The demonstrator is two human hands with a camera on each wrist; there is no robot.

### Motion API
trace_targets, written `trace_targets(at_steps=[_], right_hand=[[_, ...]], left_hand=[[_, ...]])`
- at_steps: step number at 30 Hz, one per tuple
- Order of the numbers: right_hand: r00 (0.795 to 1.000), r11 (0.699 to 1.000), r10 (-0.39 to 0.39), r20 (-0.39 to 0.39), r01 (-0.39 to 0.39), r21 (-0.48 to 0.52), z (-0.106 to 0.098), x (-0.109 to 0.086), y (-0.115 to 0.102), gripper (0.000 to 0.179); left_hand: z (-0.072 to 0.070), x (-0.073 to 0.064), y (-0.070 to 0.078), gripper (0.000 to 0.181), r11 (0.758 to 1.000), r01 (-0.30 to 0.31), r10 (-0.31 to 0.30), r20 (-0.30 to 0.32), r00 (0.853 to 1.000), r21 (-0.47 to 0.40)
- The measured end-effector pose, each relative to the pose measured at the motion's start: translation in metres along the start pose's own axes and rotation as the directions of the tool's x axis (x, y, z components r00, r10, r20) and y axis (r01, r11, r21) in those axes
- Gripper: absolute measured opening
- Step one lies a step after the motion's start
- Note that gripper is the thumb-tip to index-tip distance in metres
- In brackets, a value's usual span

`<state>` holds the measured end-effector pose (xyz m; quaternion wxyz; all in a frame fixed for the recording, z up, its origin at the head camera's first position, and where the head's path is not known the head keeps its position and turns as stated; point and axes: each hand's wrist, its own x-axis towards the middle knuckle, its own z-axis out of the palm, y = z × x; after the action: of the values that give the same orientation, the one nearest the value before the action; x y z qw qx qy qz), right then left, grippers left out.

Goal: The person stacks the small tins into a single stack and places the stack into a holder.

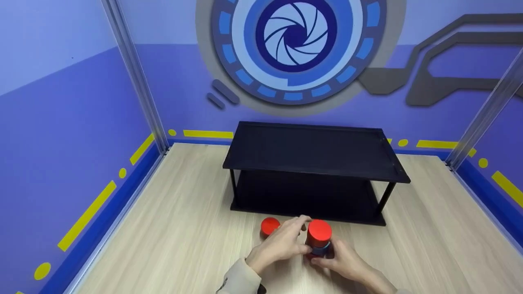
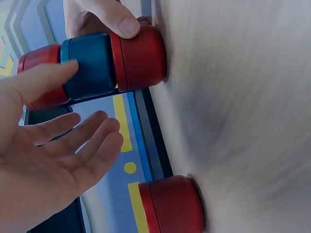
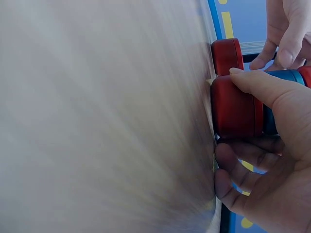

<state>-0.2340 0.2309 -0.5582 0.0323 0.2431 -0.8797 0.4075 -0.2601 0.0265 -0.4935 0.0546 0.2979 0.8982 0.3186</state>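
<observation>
Three small round tins stand in an upright stack: a red tin (image 1: 320,231) on top, a blue tin (image 2: 90,65) in the middle and another red tin (image 2: 142,58) at the bottom, resting on the table. My right hand (image 1: 345,259) grips the bottom tin low down, thumb on one side and fingers on the other. Left of the stack, my left hand (image 1: 282,241) has its fingers spread and loosely bent; its thumb overlaps the blue tin in the left wrist view, and contact is unclear. A separate red tin (image 1: 270,226) sits on the table beyond the left hand.
A black two-level shelf (image 1: 314,151) stands just behind the tins on the wooden table (image 1: 175,237). Blue printed panels (image 1: 175,81) and metal posts (image 1: 139,77) enclose the table at the back and sides.
</observation>
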Motion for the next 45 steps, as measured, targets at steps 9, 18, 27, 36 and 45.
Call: trace_targets(at_steps=[9,18,27,36,45], right_hand=[[0.999,1.000,-0.026,-0.027,0.026,-0.008,0.001,0.000,-0.002,0.041],[0.998,0.999,-0.041,-0.042,0.042,0.016,0.002,-0.001,-0.002,0.042],[0.999,1.000,-0.017,-0.044,0.018,0.025,-0.005,-0.002,-0.023,0.043],[0.999,0.999,-0.005,-0.039,0.006,0.035,-0.001,-0.002,-0.016,0.045],[1.000,1.000,-0.009,-0.014,0.010,0.025,0.001,0.000,-0.001,0.042]], left_hand=[[0.006,0.003,0.007,0.068,0.999,-0.042,0.042,-0.013,0.999,-0.019],[0.008,0.004,0.007,0.063,0.995,-0.082,0.081,-0.029,0.996,-0.048],[0.009,0.005,0.009,0.066,0.995,-0.072,0.070,-0.040,0.997,-0.062],[0.009,0.006,0.012,0.063,0.994,-0.080,0.078,-0.044,0.996,-0.068],[0.006,0.006,0.008,0.073,0.995,-0.088,0.087,-0.025,0.996,-0.039]])
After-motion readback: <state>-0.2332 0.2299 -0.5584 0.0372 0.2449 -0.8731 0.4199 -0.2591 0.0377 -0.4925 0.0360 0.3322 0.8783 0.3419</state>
